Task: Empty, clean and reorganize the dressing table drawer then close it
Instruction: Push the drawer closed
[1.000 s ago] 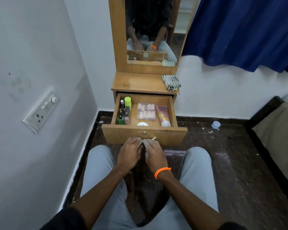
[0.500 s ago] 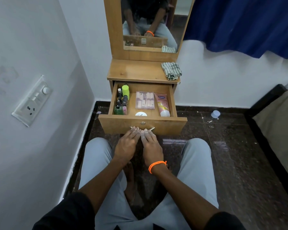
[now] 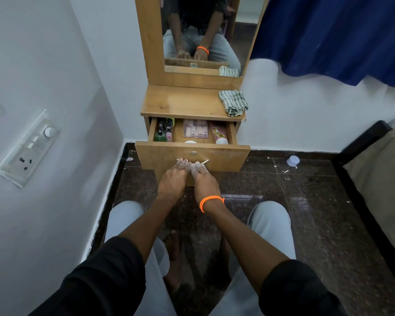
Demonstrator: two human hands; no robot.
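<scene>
I see my left hand and right hand, fingers straight, pressing the half-open drawer front (center frame); striped cloth on the desk above.

Left hand: extended forward, palm down, fingers straight and close together, fingertips pressed flat to the front surface ahead. Right hand: extended alongside, just beside the left, fingers likewise straight, tips at the same level. Orange band worn on the right wrist. Both forearms were bare, reaching out nearly parallel; black sleeves covered the upper arms. Neither hand gripped anything.
</scene>
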